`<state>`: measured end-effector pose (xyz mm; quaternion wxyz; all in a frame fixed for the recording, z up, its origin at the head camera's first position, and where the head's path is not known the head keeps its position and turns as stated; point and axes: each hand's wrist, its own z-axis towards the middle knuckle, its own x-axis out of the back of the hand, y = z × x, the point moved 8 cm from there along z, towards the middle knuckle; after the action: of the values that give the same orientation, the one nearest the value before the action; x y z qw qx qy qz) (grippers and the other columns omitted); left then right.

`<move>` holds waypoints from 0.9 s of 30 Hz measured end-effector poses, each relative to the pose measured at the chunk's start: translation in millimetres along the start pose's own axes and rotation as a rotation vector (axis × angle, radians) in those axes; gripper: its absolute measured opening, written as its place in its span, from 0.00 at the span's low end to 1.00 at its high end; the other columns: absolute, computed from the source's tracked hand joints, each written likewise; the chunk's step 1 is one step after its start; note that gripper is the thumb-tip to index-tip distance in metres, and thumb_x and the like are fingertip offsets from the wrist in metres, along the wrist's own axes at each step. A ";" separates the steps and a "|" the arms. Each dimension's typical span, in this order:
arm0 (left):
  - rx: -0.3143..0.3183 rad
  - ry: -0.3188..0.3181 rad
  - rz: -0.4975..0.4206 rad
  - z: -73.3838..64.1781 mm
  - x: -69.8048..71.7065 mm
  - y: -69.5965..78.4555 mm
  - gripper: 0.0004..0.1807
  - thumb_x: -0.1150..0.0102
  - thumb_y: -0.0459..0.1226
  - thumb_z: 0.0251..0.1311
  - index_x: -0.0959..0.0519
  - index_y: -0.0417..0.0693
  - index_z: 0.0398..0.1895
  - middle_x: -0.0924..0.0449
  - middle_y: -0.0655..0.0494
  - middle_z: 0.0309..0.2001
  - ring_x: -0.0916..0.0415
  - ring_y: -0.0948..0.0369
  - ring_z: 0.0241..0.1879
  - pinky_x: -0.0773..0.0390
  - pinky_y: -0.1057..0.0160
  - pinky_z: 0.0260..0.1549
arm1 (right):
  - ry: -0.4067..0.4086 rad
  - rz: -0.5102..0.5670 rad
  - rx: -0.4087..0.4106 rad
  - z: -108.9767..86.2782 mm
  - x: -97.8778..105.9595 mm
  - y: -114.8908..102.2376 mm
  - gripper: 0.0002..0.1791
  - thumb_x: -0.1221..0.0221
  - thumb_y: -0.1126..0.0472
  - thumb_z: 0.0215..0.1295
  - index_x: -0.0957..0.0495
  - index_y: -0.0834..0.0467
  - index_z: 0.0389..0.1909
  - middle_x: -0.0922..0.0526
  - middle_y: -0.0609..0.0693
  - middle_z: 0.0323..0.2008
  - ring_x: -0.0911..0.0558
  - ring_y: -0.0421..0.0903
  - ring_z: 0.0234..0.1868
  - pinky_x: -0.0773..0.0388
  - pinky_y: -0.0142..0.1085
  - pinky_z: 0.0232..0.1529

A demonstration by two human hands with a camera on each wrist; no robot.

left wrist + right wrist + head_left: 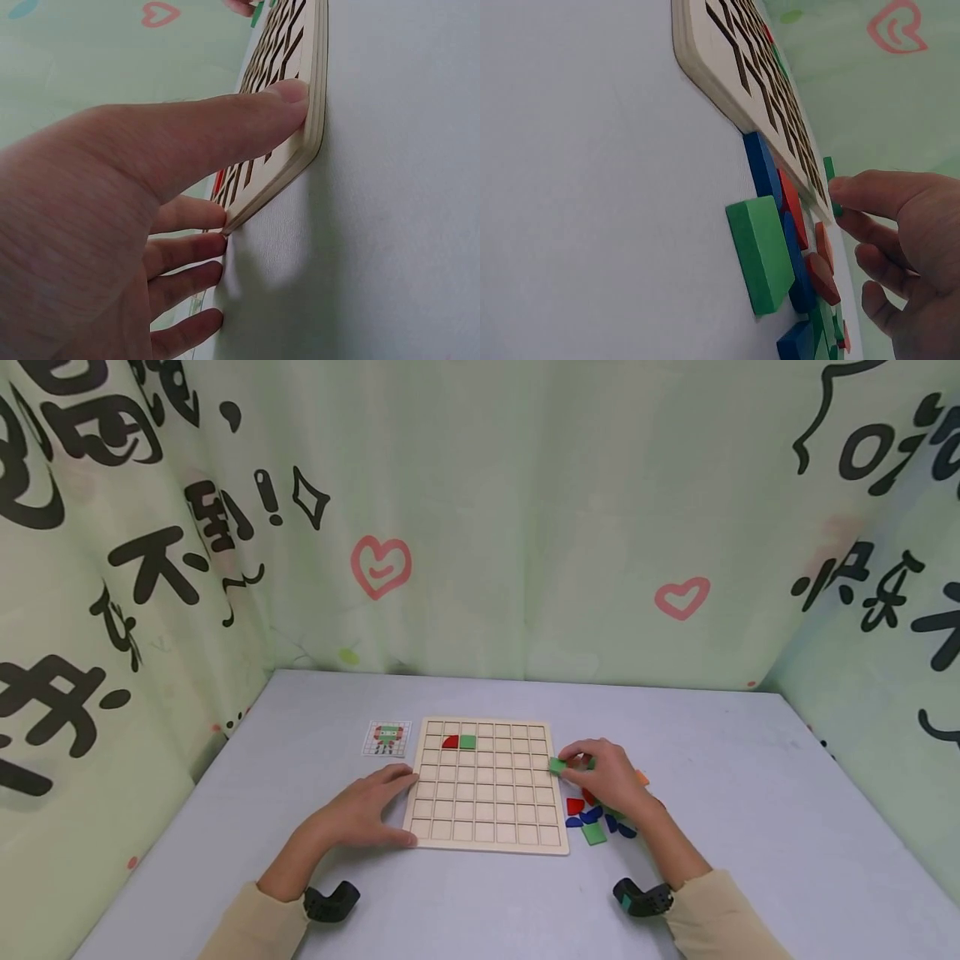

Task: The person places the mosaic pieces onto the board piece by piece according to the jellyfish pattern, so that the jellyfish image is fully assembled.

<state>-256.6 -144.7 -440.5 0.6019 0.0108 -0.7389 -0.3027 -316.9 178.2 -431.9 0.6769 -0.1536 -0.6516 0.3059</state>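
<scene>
A wooden grid board (pixel 486 789) lies on the table, with a red quarter-round piece (pixel 451 742) and a green square block (pixel 467 742) side by side in its upper left cells. My left hand (pixel 367 808) rests along the board's left side; its thumb lies on the near corner and the fingers touch the left edge. Between thumb and forefinger my right hand (pixel 606 774) pinches another green block (pixel 557 765), close over the board's right edge. Below that hand is a pile of loose pieces, among them a green square (pixel 761 255), a blue piece (pixel 762 171) and a red piece (pixel 575 807).
Left of the board's upper corner lies a small pattern card (pixel 387 738) showing a red and green figure. An orange piece (pixel 642 777) peeks out beside the right hand. Behind the white table (pixel 300 710) hangs a pale green printed curtain (pixel 525 527).
</scene>
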 end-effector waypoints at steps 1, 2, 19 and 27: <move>0.003 0.000 0.000 -0.1 -0.1 -0.2 0.48 0.28 0.54 0.46 0.35 0.46 0.70 0.39 0.48 0.71 0.38 0.46 0.69 0.36 0.41 0.64 | -0.003 0.010 0.003 1.2 -1.2 -1.2 0.12 0.33 0.58 0.58 0.16 0.53 0.43 0.17 0.51 0.39 0.25 0.47 0.41 0.26 0.30 0.29; 0.005 0.000 0.000 -0.2 -0.1 -0.3 0.48 0.28 0.54 0.46 0.35 0.46 0.70 0.39 0.48 0.71 0.38 0.46 0.69 0.36 0.41 0.64 | -0.006 0.018 0.008 2.4 -2.4 -2.8 0.12 0.33 0.58 0.58 0.16 0.53 0.43 0.17 0.51 0.39 0.26 0.48 0.41 0.26 0.30 0.30; 0.001 -0.005 -0.002 0.9 -1.6 -2.3 0.48 0.29 0.55 0.46 0.35 0.47 0.70 0.40 0.49 0.71 0.39 0.46 0.69 0.37 0.41 0.65 | -0.005 0.024 0.021 21.7 -16.9 -22.2 0.10 0.32 0.58 0.57 0.15 0.52 0.41 0.17 0.51 0.41 0.26 0.48 0.42 0.28 0.34 0.38; 0.001 -0.009 -0.002 0.8 -1.3 -1.7 0.48 0.29 0.55 0.46 0.35 0.46 0.70 0.40 0.48 0.71 0.39 0.46 0.69 0.37 0.41 0.65 | -0.041 0.067 0.012 29.3 -26.5 -29.7 0.10 0.33 0.58 0.58 0.15 0.51 0.41 0.17 0.50 0.40 0.27 0.48 0.43 0.29 0.34 0.37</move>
<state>-257.5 -145.2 -442.5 0.5984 0.0105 -0.7417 -0.3027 -338.1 133.7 -431.8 0.6536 -0.1649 -0.6581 0.3355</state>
